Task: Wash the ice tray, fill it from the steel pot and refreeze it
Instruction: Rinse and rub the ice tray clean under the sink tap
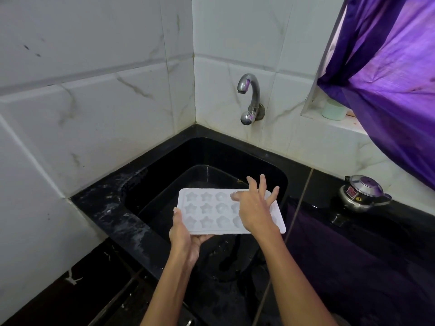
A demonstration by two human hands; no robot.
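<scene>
White ice tray (211, 211) was held level over the black sink (164, 165). Left hand (182, 236) was clamped on its near-left edge, thumb on top, fingers underneath. Right hand (255, 208) was laid on the tray's right half, fingers (273, 194) spread, gripping nothing, star-shaped cells left of them. Steel tap (250, 95) was seen beyond the fingertips, no water visible.

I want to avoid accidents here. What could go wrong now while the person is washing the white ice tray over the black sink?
1. The left hand grips the ice tray only at one short end, so the wet tray may slip into the sink.
2. The right hand presses down on the far, unsupported side, which may tip or bend the tray.
3. No water is running from the tap, so rinsing may be incomplete.
</scene>
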